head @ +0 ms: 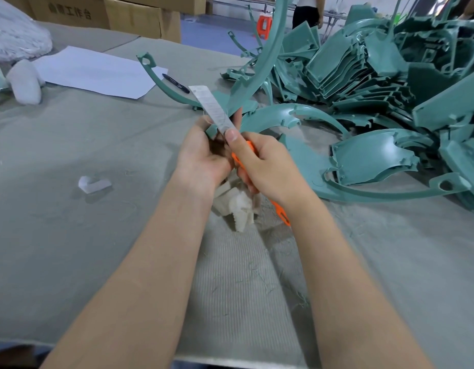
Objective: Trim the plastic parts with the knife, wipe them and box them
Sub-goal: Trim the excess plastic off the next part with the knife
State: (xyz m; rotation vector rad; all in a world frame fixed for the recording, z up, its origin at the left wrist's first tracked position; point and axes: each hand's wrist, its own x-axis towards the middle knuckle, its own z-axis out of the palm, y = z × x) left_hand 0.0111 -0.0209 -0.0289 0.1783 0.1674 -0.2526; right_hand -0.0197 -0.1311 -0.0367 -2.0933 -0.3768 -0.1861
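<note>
I see both hands meeting just above the grey surface (70, 235), near its middle. My left hand (203, 153) has its fingers curled round the lower end of a long curved green plastic part (259, 62), which sweeps up and away to the top edge of the view. My right hand (265, 166) is clamped on the orange handle of the knife (211, 107), with the thumb pressed at the base of the long pale blade. The blade points up and to the left and lies against the held end of the part. Below the hands a crumpled white cloth (238, 209) lies on the surface, and thin green shavings (257, 275) are scattered nearer to me. A big heap of green plastic parts (377, 75) fills the right side. Another curved green piece (161, 81) rests beyond the hands, just beside a black pen (176, 83) and a white sheet of paper (97, 70). A small clear scrap (93, 183) sits to the left, and cardboard boxes (97, 12) stand at the far edge.
</note>
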